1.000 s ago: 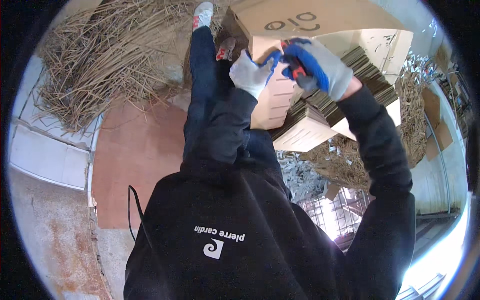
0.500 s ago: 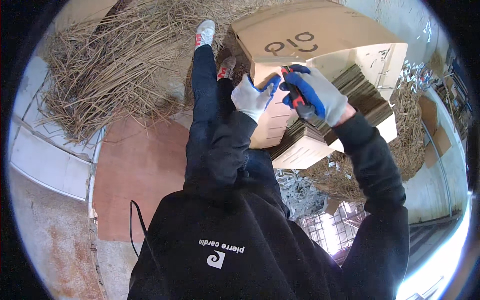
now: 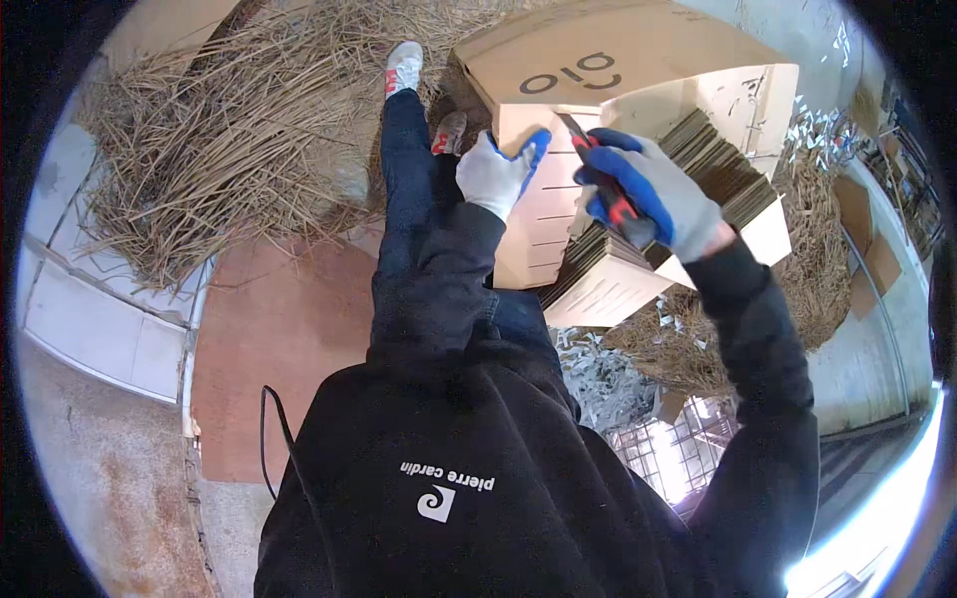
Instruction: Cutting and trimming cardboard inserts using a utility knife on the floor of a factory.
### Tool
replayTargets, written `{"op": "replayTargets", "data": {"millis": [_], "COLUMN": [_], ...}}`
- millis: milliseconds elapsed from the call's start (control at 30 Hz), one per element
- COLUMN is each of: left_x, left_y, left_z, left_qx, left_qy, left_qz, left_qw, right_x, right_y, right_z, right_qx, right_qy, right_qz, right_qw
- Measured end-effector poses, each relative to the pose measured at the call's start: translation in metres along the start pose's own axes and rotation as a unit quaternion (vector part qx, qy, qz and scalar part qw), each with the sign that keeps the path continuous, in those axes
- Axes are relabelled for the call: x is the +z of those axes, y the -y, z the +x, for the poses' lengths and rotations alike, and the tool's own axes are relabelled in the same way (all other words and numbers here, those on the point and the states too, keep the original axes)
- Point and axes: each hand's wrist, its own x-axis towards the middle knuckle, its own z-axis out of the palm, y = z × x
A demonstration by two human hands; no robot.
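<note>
In a white glove with a blue palm, my left hand [image 3: 490, 177] closes on the left edge of a brown cardboard box [image 3: 523, 224]. Its blue thumb lies over the near face; some fingers are hidden behind the edge. My right hand [image 3: 653, 194], gloved alike, is wrapped round a red and black utility knife [image 3: 620, 207]. The knife's blade points up and left, its tip close to the upper edge of the near face; contact cannot be told. Several short dark slits run across that face. Beside it, stacked cardboard sheets [image 3: 713, 164] show their layered edges.
Dry straw [image 3: 239, 149] is heaped at the far left, and more straw [image 3: 812, 269] lies right of the box. A reddish-brown board [image 3: 284, 359] covers the floor at left. Shredded pale scraps [image 3: 603, 384] lie near my right side. My shoe [image 3: 404, 68] rests beside the box.
My right hand has moved right and slightly down with the knife, whose blade now shows more plainly. The left thumb is now farther from the knife. The box appears slightly shifted left.
</note>
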Motion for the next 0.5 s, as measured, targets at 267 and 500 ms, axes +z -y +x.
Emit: {"op": "replayTargets", "data": {"millis": [267,500], "left_x": [-0.011,-0.074], "left_y": [0.001,-0.053], "left_z": [0.01,-0.003], "left_qx": [0.039,0.164], "left_qy": [-0.016,-0.119], "left_qz": [-0.03,-0.112], "left_qw": [0.999,0.973], "right_x": [-0.022,-0.003], "right_y": [-0.013,-0.053], "right_z": [-0.065,-0.051], "right_qx": [-0.099,-0.392], "right_qy": [-0.124,-0.328], "right_qz": [0.039,-0.106], "right_qw": [0.987,0.853]}}
